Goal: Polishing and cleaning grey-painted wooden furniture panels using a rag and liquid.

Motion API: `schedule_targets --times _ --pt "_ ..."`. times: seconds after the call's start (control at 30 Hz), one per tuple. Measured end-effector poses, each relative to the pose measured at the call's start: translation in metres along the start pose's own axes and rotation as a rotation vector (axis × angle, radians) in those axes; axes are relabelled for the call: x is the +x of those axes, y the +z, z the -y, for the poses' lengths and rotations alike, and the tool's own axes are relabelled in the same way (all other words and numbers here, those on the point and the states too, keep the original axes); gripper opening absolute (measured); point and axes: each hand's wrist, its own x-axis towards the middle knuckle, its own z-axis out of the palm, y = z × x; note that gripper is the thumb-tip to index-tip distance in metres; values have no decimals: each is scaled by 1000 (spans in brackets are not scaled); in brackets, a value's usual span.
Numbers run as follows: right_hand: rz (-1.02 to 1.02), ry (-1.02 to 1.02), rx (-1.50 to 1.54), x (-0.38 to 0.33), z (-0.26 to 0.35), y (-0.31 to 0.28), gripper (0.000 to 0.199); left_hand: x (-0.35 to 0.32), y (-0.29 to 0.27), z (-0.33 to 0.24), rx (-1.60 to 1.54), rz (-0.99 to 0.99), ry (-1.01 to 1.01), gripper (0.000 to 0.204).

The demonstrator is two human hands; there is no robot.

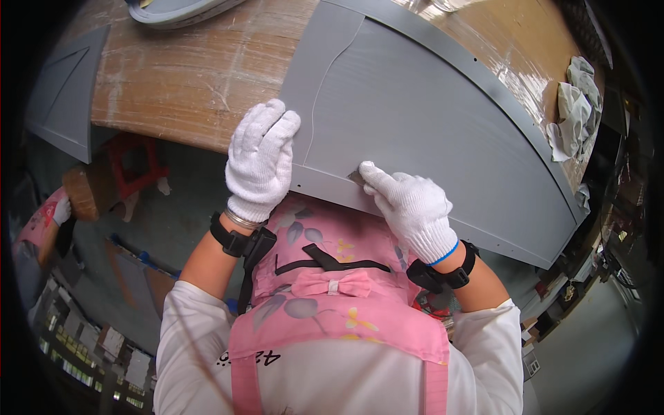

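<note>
A large grey panel (415,117) with a raised border and a thin wavy line near its left end lies across the table in front of me. My left hand (261,155), in a white knit glove, rests at the panel's near left corner with its fingers stretched out and close together. My right hand (409,207), gloved the same way, pinches a small, thin dark-grey flat piece (356,178). That piece touches the panel by the inner edge of its near border. Whether it is a scraper blade or folded sandpaper I cannot tell.
Clear film covers the brown tabletop (180,76). A crumpled whitish cloth (575,114) lies at the right. Another grey panel (69,90) juts out at the far left, near a red stool (135,166). Another person's gloved hand (62,210) shows at the left. A grey rimmed object (180,15) sits at the back.
</note>
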Motion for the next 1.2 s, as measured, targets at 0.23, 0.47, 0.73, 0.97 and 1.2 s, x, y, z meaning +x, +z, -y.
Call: schedule_targets --times 0.23,0.47,0.73,0.97,1.2 --pt "-31 -99 28 5 -4 0 38 1 0 1 28 -16 4 35" --pt "-25 -124 23 10 -3 -2 39 -1 -1 1 -7 8 1 32" --pt "-63 -155 194 15 2 4 37 1 0 2 -14 -19 10 37" --pt "-178 -155 225 23 -7 8 38 0 0 2 -9 -15 -5 39" --pt "-170 -319 -1 41 10 21 37 0 -4 1 -25 30 2 34"
